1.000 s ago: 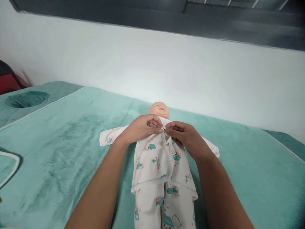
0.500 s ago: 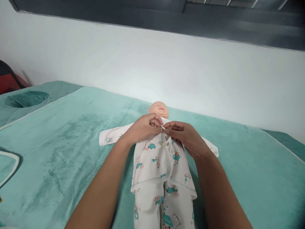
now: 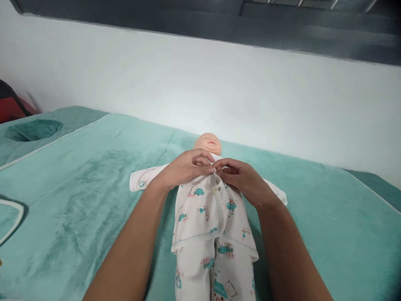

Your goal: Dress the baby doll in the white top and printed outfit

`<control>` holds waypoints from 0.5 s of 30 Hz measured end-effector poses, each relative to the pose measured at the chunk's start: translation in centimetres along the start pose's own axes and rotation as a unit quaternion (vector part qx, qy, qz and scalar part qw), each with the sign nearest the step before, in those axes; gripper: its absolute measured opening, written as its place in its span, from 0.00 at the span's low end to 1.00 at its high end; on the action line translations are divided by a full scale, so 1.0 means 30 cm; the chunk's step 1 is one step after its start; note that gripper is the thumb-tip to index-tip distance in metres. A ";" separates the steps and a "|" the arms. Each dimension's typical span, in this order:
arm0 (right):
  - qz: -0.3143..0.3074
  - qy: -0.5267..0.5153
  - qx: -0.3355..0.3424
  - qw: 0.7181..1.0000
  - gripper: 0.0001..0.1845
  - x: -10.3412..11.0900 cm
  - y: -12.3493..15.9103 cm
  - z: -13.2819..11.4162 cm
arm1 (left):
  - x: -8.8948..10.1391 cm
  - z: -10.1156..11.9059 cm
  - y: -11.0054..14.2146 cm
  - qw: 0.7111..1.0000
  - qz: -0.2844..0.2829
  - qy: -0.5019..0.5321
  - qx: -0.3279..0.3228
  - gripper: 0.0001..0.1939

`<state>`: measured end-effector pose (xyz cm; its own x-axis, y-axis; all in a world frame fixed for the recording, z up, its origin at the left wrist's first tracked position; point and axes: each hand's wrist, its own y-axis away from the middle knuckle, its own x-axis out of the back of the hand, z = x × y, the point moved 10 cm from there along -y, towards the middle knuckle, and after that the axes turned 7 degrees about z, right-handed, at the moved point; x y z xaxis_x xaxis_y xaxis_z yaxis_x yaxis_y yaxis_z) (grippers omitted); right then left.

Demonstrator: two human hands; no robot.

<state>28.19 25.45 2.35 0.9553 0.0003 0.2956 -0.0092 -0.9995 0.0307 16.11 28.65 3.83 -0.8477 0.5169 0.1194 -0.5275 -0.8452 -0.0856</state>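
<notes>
A baby doll [image 3: 208, 143] lies on its back, dressed in a white printed baby shirt [image 3: 200, 209] and matching trousers [image 3: 194, 267]. At the upper front opening of the shirt, my left hand [image 3: 191, 166] pinches the fabric edge from the left. My right hand [image 3: 241, 177] pinches the same edge from the right, its fingertips meeting those of the left. Whatever lies right between the fingertips is hidden. Just below them, a pale button [image 3: 215, 190] shows on the shirt front. Both sleeves spread out sideways, partly behind my hands.
Beneath the doll is a green plush bed cover [image 3: 94, 188] with a hole [image 3: 34, 130] at the far left. A white curved tube-like object [image 3: 15, 217] lies at the left edge. Behind stands a white wall [image 3: 188, 83]; something red and black [image 3: 11, 104] is at far left.
My fingertips have drawn closer together at the shirt's neck opening, and the white bit of edge seen between them is now more covered. The doll has stayed in place.
</notes>
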 end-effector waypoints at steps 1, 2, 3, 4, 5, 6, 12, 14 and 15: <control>0.000 0.013 0.004 1.000 0.13 -0.001 0.002 -0.005 | 0.000 -0.001 0.000 1.000 0.003 -0.009 0.000 0.14; -0.001 0.024 0.008 1.000 0.12 -0.002 0.005 -0.009 | 0.001 -0.004 -0.001 1.000 0.007 -0.015 0.002 0.15; -0.001 0.032 0.012 0.999 0.11 -0.003 0.006 -0.013 | 0.001 -0.006 -0.001 1.000 0.011 -0.017 0.004 0.15; 0.000 0.038 0.017 0.999 0.11 -0.003 0.007 -0.017 | 0.000 -0.009 -0.002 1.000 0.013 -0.015 0.006 0.15; -0.001 0.042 0.021 0.999 0.10 -0.005 0.007 -0.020 | -0.002 -0.011 -0.002 1.000 0.012 -0.010 0.007 0.15; -0.001 0.044 0.024 0.999 0.10 -0.006 0.007 -0.023 | -0.003 -0.012 -0.003 1.000 0.011 -0.002 0.008 0.14; -0.001 0.024 0.020 1.000 0.10 -0.009 0.002 -0.016 | 0.006 -0.028 -0.002 0.998 0.017 0.047 0.037 0.16; -0.001 0.001 0.017 1.000 0.10 -0.008 -0.001 -0.009 | 0.006 -0.027 0.000 0.998 0.016 0.050 0.043 0.16; -0.002 -0.009 0.017 1.000 0.11 -0.007 -0.003 -0.005 | 0.006 -0.023 0.000 0.998 0.015 0.047 0.040 0.15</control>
<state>27.93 25.54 2.43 0.9607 0.0040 0.2776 0.0044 -1.0000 -0.0006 15.91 28.84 3.15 -0.8662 0.4991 0.0239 -0.4994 -0.8664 -0.0075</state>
